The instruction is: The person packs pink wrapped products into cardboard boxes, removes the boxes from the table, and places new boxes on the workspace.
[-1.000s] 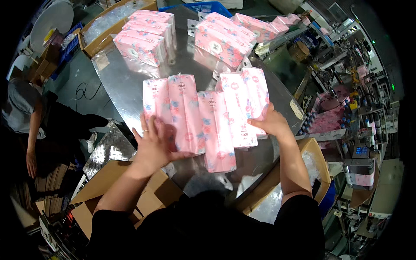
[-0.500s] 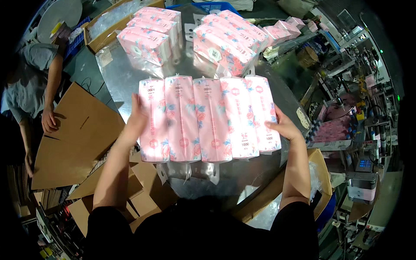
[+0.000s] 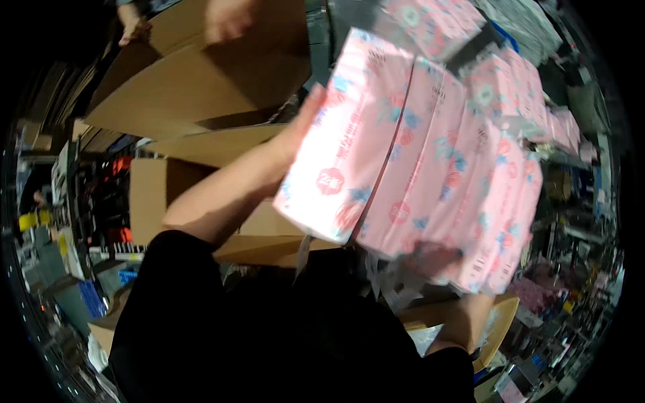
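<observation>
A row of several pink floral tissue packs (image 3: 437, 161) is clamped side by side between my hands, tilted and lifted in front of me. My left hand (image 3: 308, 117) presses on the row's left end, its fingers partly hidden behind the nearest pack. At the right end, my right hand (image 3: 478, 305) supports the row from the lower side; its fingers are hidden by the packs. Below my left forearm stands an open cardboard box (image 3: 146, 201), partly covered by my arm.
More pink packs (image 3: 507, 87) stand on the metal table (image 3: 356, 17) at the far right. A co-worker's hand (image 3: 136, 31) is by a large cardboard sheet (image 3: 195, 87) at the far left; another hand (image 3: 228, 20) there is blurred. A carton with clear plastic (image 3: 500, 329) sits lower right.
My view has turned left toward the cardboard. The row of tissue packs, level over the table before, is now tilted, its right end lower and nearer me. Both hands still hold it.
</observation>
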`<state>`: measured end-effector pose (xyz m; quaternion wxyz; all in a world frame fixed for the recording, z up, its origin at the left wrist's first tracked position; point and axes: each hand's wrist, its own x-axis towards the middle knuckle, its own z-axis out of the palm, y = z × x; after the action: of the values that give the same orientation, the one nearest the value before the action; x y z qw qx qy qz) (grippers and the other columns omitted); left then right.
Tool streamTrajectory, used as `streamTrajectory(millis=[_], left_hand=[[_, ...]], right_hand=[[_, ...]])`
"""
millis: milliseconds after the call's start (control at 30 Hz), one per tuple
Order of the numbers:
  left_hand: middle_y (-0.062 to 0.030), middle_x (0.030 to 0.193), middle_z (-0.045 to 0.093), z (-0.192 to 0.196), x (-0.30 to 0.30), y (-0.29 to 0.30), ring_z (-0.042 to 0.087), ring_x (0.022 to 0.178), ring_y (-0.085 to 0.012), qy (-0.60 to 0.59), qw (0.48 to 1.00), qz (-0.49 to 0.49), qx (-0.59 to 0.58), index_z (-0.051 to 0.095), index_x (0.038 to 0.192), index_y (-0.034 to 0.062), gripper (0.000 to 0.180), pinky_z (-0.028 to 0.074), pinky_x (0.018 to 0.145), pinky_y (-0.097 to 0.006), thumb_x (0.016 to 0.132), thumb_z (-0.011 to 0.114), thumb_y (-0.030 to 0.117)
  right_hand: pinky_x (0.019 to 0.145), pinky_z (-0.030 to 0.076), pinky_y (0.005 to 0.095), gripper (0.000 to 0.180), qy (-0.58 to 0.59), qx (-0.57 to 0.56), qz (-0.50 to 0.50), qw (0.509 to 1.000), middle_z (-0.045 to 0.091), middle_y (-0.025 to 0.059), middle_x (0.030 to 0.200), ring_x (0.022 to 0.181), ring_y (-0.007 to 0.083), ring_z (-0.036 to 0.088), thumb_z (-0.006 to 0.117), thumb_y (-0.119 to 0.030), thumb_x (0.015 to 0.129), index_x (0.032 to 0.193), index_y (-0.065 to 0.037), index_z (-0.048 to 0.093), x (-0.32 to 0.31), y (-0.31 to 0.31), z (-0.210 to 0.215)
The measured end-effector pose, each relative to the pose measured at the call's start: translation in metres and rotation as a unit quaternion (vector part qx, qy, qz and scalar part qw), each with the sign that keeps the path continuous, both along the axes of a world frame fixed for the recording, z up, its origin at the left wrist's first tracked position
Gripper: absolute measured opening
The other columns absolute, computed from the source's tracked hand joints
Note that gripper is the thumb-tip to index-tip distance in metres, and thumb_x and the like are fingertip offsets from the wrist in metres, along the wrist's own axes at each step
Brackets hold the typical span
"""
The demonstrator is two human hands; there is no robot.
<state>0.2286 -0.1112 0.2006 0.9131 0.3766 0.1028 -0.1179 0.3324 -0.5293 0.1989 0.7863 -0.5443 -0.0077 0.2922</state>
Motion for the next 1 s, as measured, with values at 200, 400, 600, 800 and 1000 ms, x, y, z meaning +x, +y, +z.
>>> streamTrajectory(millis=[200,400,600,800,1000], left_hand=[[-0.0109,0.143,0.047,0.066,-0.173,0.145,0.046,0.129,-0.0231,0.069,0.988,0.01,0.139,0.037,0.146,0.0105,0.077,0.037,0.107,-0.039,0.092,0.039,0.065],[-0.0102,0.143,0.047,-0.006,-0.288,0.269,0.047,0.129,-0.0222,0.171,0.906,-0.048,0.383,0.037,0.146,0.011,0.076,0.038,0.107,-0.041,0.09,0.047,0.062],[-0.0154,0.151,0.032,0.022,-0.295,0.3,0.035,0.138,-0.0254,0.234,0.895,-0.201,0.323,0.029,0.149,0.0054,0.082,0.039,0.107,-0.043,0.089,0.057,0.054],[-0.0197,0.159,-0.001,-0.116,-0.336,0.238,-0.004,0.147,-0.0399,0.085,0.476,-0.497,0.721,0.012,0.154,0.014,0.107,0.002,0.115,-0.059,0.077,0.05,0.077],[-0.0205,0.159,-0.008,-0.285,-0.368,0.272,-0.005,0.146,-0.0427,-0.214,0.489,-0.139,0.834,0.005,0.155,0.0204,0.084,0.011,0.113,-0.064,0.092,0.04,0.063]], right_hand=[[0.094,0.047,0.0354,0.056,-0.016,-0.146,0.239,0.96,0.064,0.0069,0.115,0.105,0.0179,0.061,0.061,-0.042,0.089,0.131,-0.006,0.052,-0.058,0.141,0.077],[0.091,0.048,0.0351,0.054,0.018,-0.227,0.434,0.872,0.065,0.0071,0.111,0.103,0.0175,0.062,0.063,-0.042,0.088,0.128,-0.006,0.055,-0.094,0.307,0.028],[0.093,0.047,0.0366,0.066,-0.002,-0.3,0.558,0.773,0.065,0.0109,0.114,0.107,0.0214,0.06,0.071,-0.046,0.08,0.128,-0.004,0.055,-0.1,0.352,-0.095],[0.103,0.031,0.0536,0.115,-0.385,-0.394,0.668,0.5,0.038,0.0247,0.142,0.128,0.0425,0.039,0.084,-0.036,0.059,0.153,-0.023,0.019,-0.225,0.342,-0.166],[0.116,0.011,0.0564,0.095,-0.501,-0.437,0.576,0.476,0.01,0.0238,0.157,0.145,0.044,0.009,0.069,-0.016,0.077,0.154,-0.023,0.015,-0.271,0.316,-0.235]])
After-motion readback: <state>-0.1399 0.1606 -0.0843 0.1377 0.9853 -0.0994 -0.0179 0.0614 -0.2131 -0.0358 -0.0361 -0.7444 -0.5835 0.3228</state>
